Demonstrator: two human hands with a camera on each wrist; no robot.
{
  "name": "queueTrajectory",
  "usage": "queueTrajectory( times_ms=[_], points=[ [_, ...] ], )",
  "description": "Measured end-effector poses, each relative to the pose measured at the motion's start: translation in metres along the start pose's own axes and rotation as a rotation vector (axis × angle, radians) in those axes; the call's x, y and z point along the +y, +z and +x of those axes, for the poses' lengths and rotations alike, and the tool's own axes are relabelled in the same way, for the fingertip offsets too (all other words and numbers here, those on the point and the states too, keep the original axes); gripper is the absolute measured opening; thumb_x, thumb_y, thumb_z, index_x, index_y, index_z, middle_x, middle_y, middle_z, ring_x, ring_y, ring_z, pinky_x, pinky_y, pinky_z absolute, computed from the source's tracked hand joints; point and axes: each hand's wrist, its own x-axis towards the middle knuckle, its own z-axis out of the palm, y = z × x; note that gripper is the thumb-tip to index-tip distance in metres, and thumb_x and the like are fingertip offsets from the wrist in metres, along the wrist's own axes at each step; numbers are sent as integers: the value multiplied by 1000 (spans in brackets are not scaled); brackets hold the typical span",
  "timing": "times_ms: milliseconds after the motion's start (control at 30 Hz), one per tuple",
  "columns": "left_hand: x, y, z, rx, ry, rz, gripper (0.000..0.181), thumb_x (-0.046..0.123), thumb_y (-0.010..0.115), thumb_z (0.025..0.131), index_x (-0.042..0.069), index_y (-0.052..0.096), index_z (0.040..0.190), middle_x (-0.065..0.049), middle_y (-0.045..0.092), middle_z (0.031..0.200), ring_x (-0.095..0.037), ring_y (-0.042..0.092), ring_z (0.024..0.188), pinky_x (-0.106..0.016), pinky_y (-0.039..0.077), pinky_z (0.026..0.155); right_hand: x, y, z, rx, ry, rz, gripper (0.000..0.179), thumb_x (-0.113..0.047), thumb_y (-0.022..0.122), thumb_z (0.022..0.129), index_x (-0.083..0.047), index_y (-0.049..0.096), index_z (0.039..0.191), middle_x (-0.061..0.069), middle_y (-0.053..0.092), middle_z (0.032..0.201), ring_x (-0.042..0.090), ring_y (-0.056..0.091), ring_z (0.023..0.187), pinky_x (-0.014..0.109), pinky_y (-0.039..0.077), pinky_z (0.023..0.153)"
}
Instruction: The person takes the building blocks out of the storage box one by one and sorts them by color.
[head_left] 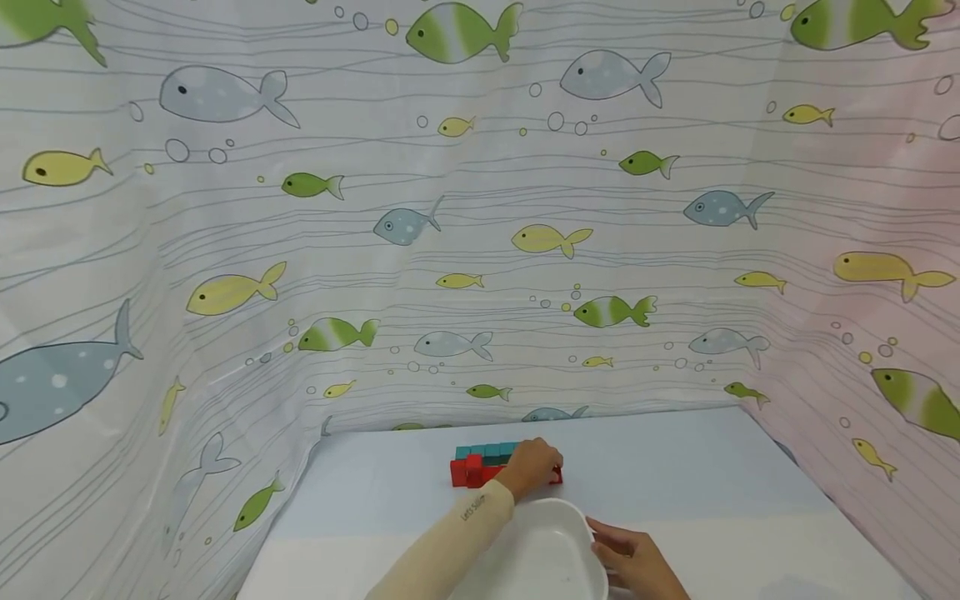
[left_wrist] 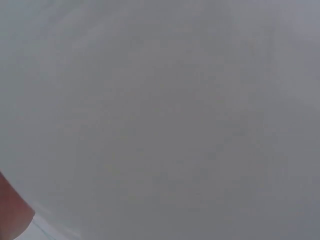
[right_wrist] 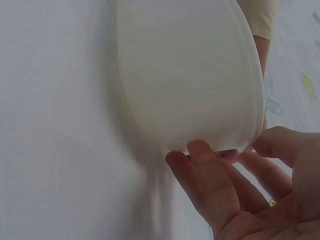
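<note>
A row of red blocks (head_left: 459, 473) lies at the back of the table, with taller teal blocks (head_left: 491, 454) in a row behind it. My left hand (head_left: 531, 467) reaches over the right end of the red row, its fingers bent down around a red block there; the fingertips are mostly hidden. Its sleeved forearm crosses in front of a white rounded tray (head_left: 551, 558). My right hand (head_left: 636, 562) grips the tray's right side, the fingers (right_wrist: 215, 185) against its underside and the thumb near the rim. In the left wrist view, a pale surface fills nearly everything.
The table (head_left: 720, 475) has a pale blue back part and a white front part. A curtain printed with fish (head_left: 540, 242) encloses it at the back and both sides. A cream sleeve (head_left: 450, 542) covers the left forearm.
</note>
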Motion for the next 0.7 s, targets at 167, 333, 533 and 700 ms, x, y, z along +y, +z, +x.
queueTrajectory(
  times_ms=[167,333,533,700],
  points=[
    [5,2,2,-5,-20,17,18,32,77,84,25,77,101,10,69,86,-9,55,79,-20,51,75,-1,0,-1,0,-4,3,58,-28,62,97,3,44,142,26,54,133,32,63,108,46,55,79],
    [4,1,4,23,-12,24,34,41,75,84,25,74,114,10,72,99,-11,59,88,-27,50,86,-2,1,-2,7,-21,-26,57,-27,62,97,4,44,141,27,56,129,33,63,107,46,56,78],
    [-4,-6,9,-10,-85,53,36,36,64,94,24,66,127,3,68,114,-17,58,107,-41,44,101,1,1,0,24,-17,-43,57,-28,64,95,4,46,140,27,58,127,33,65,104,46,56,76],
    [-13,-6,8,-138,-161,7,50,32,70,84,23,61,132,-1,64,121,-23,48,122,-56,31,108,0,3,1,23,-16,-37,57,-27,64,96,4,46,140,26,58,127,33,65,104,46,56,76]
  ],
)
